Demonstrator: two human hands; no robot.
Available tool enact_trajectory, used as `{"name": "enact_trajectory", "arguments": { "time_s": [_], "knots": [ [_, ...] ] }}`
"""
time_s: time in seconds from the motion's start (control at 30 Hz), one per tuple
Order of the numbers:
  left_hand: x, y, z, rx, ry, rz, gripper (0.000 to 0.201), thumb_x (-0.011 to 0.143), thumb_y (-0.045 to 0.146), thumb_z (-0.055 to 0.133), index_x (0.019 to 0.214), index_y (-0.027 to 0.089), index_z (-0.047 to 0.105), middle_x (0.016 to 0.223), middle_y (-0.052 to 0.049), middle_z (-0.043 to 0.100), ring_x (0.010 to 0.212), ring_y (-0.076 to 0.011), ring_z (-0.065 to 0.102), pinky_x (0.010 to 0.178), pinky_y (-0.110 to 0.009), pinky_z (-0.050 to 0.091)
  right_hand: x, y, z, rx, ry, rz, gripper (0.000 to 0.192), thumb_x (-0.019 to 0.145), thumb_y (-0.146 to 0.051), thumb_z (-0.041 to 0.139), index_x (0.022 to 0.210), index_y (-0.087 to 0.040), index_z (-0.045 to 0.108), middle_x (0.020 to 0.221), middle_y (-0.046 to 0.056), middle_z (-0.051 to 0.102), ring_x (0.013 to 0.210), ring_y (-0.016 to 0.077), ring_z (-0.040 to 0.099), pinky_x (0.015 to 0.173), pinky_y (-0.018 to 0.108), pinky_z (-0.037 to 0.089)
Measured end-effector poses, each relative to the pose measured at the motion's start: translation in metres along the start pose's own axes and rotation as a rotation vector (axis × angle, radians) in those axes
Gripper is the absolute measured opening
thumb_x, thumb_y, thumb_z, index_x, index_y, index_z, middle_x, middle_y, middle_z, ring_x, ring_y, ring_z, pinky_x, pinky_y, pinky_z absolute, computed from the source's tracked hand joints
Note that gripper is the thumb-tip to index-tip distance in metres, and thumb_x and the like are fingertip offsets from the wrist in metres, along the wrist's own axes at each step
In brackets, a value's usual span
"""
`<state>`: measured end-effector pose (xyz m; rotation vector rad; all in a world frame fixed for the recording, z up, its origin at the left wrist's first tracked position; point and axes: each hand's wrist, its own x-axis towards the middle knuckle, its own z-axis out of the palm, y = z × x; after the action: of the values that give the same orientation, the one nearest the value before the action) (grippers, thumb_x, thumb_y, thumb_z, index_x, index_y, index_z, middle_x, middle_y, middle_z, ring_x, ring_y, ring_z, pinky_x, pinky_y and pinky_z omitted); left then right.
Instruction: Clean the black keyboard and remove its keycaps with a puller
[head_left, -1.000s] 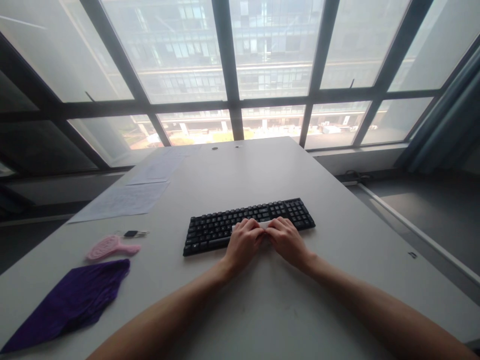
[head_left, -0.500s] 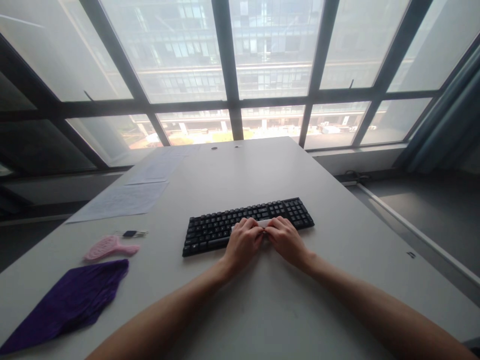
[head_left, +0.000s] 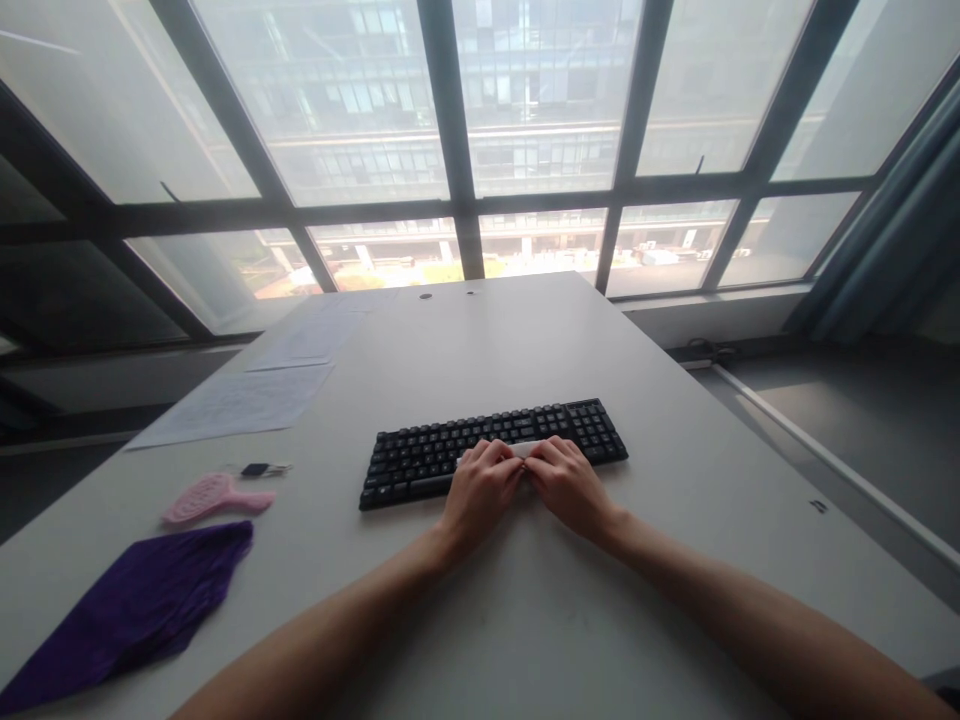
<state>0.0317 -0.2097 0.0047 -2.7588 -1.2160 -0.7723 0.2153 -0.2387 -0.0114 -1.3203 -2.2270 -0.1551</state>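
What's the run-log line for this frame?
left hand: on white strip | right hand: on same strip | strip: over black keyboard | pink brush, purple cloth: left, untouched

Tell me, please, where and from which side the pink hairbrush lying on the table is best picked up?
Grip the pink hairbrush by its narrow handle, which points right toward the keyboard. Come from above with fingers across the handle: it lies flat on the table, the oval head is wider, and the purple cloth lies close in front.

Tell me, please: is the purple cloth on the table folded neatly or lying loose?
Lying loose. The purple cloth lies flat on the table in an uneven shape with ragged edges, near the pink brush.
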Motion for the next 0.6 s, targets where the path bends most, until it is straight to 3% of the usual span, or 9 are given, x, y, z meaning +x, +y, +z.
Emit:
{"name": "enact_trajectory", "arguments": {
  "time_s": [0.43, 0.6],
  "knots": [
    [0.002, -0.003, 0.003, -0.048, 0.021, 0.021, 0.017, 0.096, 0.026, 0.062, 0.084, 0.023, 0.074, 0.091, -0.003, 0.065, 0.088, -0.0195, 0.055, 0.079, -0.034, 0.044, 0.001, 0.007, 0.005, 0.018, 0.021, -0.049, 0.013, 0.096, -0.016, 0.06, 0.085, -0.019, 0.068, 0.092, 0.006, 0.067, 0.092, 0.0213, 0.053, 0.086, 0.035, 0.041],
    [0.001, -0.004, 0.004, -0.072, 0.051, 0.041, 0.017, 0.097, 0.028, 0.06, 0.11, 0.027, 0.072, 0.105, -0.004, 0.069, 0.097, -0.0209, 0.059, 0.085, -0.035, 0.047, 0.002, 0.01, -0.007, -0.067, 0.047, -0.07, 0.014, 0.096, -0.014, 0.058, 0.09, -0.019, 0.069, 0.093, 0.007, 0.067, 0.092, 0.0224, 0.052, 0.087, 0.036, 0.039]
  ]
}}
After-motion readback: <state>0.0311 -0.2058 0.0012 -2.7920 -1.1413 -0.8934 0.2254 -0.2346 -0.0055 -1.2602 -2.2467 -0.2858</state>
